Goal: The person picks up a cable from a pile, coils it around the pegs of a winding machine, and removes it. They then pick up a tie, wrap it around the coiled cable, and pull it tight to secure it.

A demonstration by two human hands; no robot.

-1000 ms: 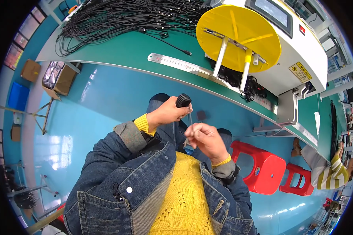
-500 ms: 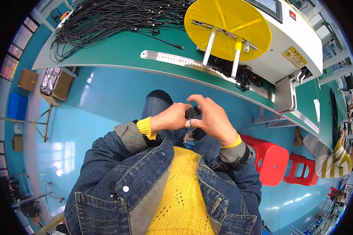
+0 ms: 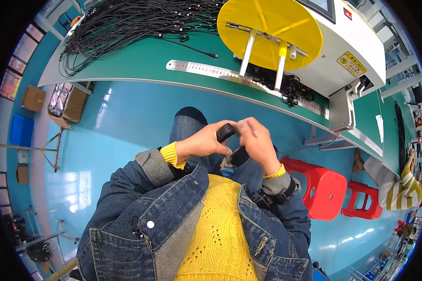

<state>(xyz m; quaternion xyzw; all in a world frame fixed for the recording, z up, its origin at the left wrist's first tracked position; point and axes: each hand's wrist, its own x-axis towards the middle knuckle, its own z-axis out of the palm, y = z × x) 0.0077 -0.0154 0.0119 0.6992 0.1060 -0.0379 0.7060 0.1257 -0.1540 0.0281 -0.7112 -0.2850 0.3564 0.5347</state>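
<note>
Above my lap, my left hand [image 3: 202,142] grips a small black coiled cable [image 3: 225,132], thumb below and fingers curled over its far side. Several turns of the coil show side by side. My right hand [image 3: 259,146] is close against the coil's right side, its fingers bent toward it. Motion blurs those fingertips, so whether they pinch part of the cable is unclear.
Beyond my knees runs a green-topped bench [image 3: 126,61] with a heap of black cables [image 3: 140,23] and a steel ruler [image 3: 201,69]. A white machine [image 3: 335,44] carries a yellow disc [image 3: 267,30] with two posts. Red stools [image 3: 326,194] stand at right, near another person [image 3: 398,187].
My right hand's fingers have closed in from a wider spread and shifted slightly. The coil in my left hand has turned and shows more of its turns.
</note>
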